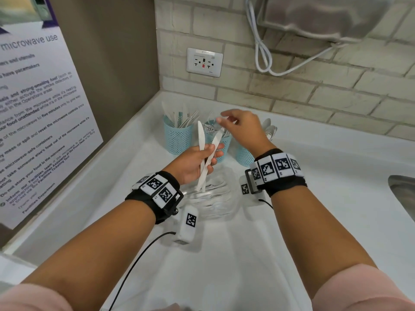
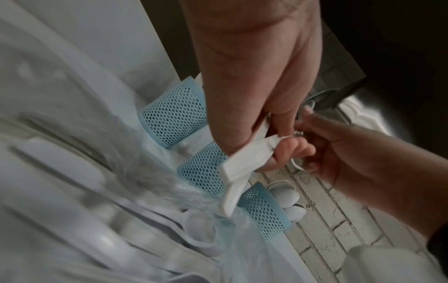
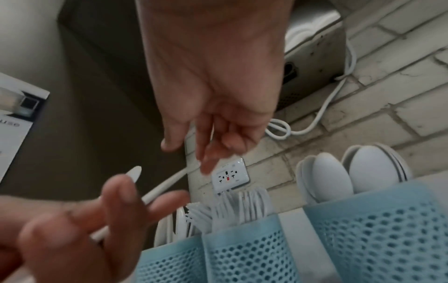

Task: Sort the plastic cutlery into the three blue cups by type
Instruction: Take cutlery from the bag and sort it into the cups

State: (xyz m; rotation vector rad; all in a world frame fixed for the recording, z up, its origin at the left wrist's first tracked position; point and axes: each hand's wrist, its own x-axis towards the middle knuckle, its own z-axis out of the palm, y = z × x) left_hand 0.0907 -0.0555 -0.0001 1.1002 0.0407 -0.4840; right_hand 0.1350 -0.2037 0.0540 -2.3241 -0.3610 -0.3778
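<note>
Three blue mesh cups stand in a row by the back wall. The left cup (image 1: 177,138) holds knives, the middle cup (image 1: 222,143) holds forks (image 3: 237,203), and the right cup (image 1: 243,157) holds spoons (image 1: 268,126). My left hand (image 1: 202,158) grips two white plastic knives (image 1: 207,158) upright in front of the middle cup. My right hand (image 1: 235,125) hovers over the middle cup with loose fingers (image 3: 206,162) close to one knife's tip, and I see nothing held in it. A clear bag of loose cutlery (image 1: 211,198) lies under my wrists.
The white counter (image 1: 314,187) runs into a corner, with a microwave notice (image 1: 33,120) on the left wall. A socket (image 1: 204,62) and a looped white cable (image 1: 265,61) hang on the brick wall. A steel sink rim (image 1: 402,198) shows at the right edge.
</note>
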